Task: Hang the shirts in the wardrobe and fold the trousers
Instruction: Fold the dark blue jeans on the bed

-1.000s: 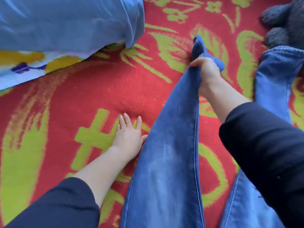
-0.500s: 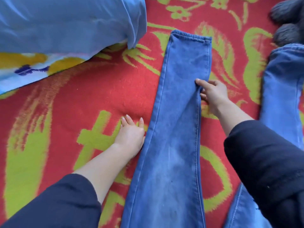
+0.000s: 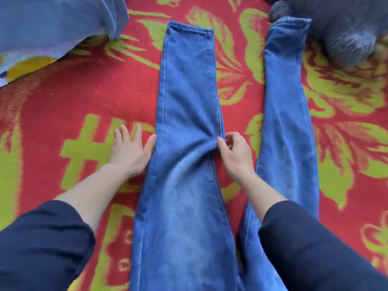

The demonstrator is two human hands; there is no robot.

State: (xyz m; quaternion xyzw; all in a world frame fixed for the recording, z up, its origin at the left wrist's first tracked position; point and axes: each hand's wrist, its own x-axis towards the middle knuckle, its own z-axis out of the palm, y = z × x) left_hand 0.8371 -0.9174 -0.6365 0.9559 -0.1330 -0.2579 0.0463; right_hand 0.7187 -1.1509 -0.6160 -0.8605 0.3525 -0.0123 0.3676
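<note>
A pair of blue jeans point(image 3: 189, 85) lies spread on a red and green blanket, both legs stretched away from me. The left leg runs up the middle, with its hem at the far end. The right leg point(image 3: 287, 106) lies parallel to its right. My left hand point(image 3: 130, 152) rests flat on the blanket, fingers straight, thumb touching the left leg's outer edge. My right hand point(image 3: 233, 154) pinches the left leg's inner seam, bunching the denim into a crease there.
The red and green patterned blanket point(image 3: 69, 106) covers the whole surface. A blue cloth over a patterned pillow point(image 3: 52, 24) lies at the far left. A dark grey furry item point(image 3: 346, 28) sits at the far right, beside the right leg's hem.
My right hand let go of the lifted leg end, the leg dropped flat, and the hand slid back toward me along the inner seam. My left hand stayed put.
</note>
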